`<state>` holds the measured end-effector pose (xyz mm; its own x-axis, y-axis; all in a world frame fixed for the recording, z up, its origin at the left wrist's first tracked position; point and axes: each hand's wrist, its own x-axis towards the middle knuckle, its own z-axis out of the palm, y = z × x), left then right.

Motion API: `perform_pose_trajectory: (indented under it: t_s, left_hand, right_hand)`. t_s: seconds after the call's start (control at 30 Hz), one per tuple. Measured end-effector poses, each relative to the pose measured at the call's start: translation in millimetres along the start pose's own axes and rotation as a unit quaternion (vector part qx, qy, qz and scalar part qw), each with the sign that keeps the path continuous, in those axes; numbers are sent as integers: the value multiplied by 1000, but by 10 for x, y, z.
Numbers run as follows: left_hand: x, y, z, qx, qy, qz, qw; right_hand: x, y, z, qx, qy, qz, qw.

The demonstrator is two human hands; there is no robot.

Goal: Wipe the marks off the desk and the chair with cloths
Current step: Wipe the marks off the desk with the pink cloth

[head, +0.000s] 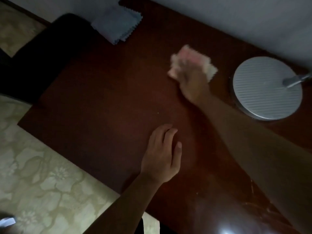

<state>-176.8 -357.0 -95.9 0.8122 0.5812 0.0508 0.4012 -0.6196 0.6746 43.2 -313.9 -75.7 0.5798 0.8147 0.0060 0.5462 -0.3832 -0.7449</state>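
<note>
Pink cloth (191, 60) under blurred right hand (194, 81); left hand (162, 154) flat on desk (101, 98).

The right hand (192, 81) is showing only as a smear, so its fingers are not readable. The pink cloth (189, 61) under it is also blurring, and the hand is covering its middle. The lamp base (263, 88) is losing its stem at the right edge. The blue cloths (116, 26) are lying out of focus, so their number is unclear. The dark chair (42, 56) is sinking into shadow. A pale object (7, 221) is being cut by the left edge.
</note>
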Motion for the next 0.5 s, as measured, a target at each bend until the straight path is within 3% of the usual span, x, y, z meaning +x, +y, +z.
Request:
perform_pose_trajectory:
  t_s: [0.1, 0.2, 0.37, 0.5]
  left_hand:
    - [-88, -16, -121, -74, 42, -13, 996]
    - [-441, -223, -346, -46, 50, 57, 996]
    - [-653, -731, -795, 0, 15, 11, 1000]
    - [-439, -1075, -1051, -17, 8, -25, 1000]
  right_hand:
    - [-884, -321, 393, 58, -80, -37, 994]
    - [-1544, -277, 292, -25, -93, -129, 987]
    - [-901, -198, 97, -105, -25, -34, 994]
    - [-760, -476, 491, -134, 4, -22, 991]
